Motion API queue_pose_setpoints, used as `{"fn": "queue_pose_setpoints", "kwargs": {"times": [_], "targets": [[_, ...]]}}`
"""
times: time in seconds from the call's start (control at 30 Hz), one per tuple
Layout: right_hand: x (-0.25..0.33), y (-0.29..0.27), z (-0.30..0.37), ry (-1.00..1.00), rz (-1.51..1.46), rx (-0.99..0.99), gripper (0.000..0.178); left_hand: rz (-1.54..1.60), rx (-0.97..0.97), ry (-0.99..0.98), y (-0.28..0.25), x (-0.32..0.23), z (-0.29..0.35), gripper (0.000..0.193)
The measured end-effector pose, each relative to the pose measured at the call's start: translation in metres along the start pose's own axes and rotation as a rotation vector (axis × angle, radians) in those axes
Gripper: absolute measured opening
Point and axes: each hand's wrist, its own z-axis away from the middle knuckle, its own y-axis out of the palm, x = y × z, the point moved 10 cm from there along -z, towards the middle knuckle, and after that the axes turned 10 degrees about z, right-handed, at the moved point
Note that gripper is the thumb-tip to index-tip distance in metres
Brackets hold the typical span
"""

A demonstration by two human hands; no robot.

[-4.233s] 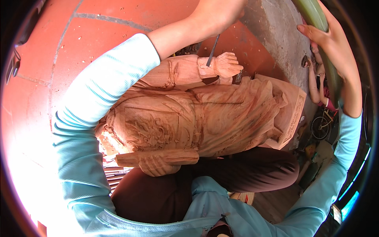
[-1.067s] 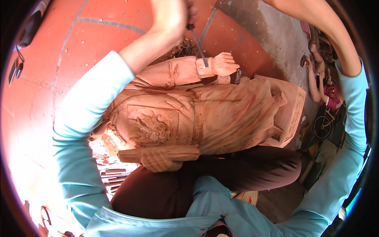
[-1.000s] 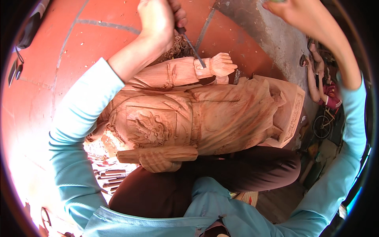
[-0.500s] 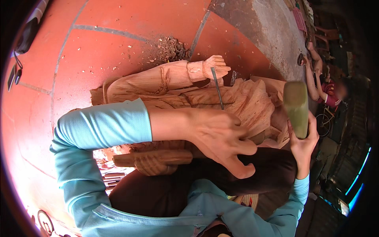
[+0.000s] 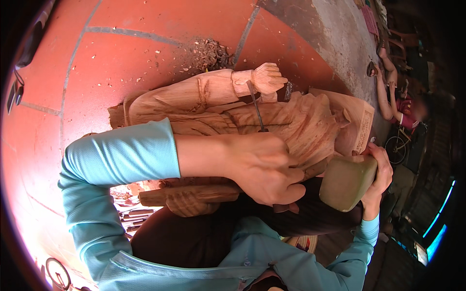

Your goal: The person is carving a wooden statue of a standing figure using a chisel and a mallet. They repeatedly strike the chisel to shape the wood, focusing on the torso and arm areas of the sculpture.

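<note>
Left grip (image 5: 264,167): one chisel (image 5: 257,107). Right grip (image 5: 381,172): one mallet (image 5: 347,183). One wooden statue (image 5: 310,123).

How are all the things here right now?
Carved brown wooden statue: lying down
Thin dark metal chisel: tip at statue's wrist
Green blocky mallet: held clear of chisel
Left hand: closed around chisel
Right hand: gripping mallet
Brown wood shavings: heaped on red tiled floor

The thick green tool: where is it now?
The green tool is right of centre in the head view, in the right hand, pictured below the wooden statue's base.
</note>
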Motion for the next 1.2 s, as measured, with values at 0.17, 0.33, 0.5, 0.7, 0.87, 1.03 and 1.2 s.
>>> {"fn": "queue_pose_setpoints", "kwargs": {"times": [0.17,0.33,0.5,0.7,0.87,1.03,1.2], "targets": [[0.006,0.003,-0.003,-0.012,-0.016,0.006,0.054,-0.011,0.050,-0.001,-0.006,-0.003,0.003,0.041],[0.016,0.000,-0.008,-0.028,-0.043,0.003,0.051,0.025,0.047,0.039,-0.016,-0.010,0.002,0.040],[0.026,-0.003,-0.011,-0.074,-0.039,0.011,0.058,0.120,0.010,0.128,-0.025,-0.014,0.001,0.032],[0.046,-0.021,-0.020,-0.127,0.024,-0.163,0.093,0.171,-0.024,0.116,-0.029,-0.015,-0.006,0.036],[0.047,-0.019,-0.022,-0.141,0.018,-0.190,0.098,0.103,0.022,0.051,-0.018,-0.019,-0.007,0.029],[0.046,-0.012,-0.020,-0.174,-0.010,-0.111,0.092,0.086,0.034,0.053,-0.017,-0.011,-0.001,0.032],[0.045,-0.013,-0.018,-0.156,-0.010,-0.124,0.093,0.122,0.063,0.072,-0.022,-0.010,-0.001,0.037]]}}
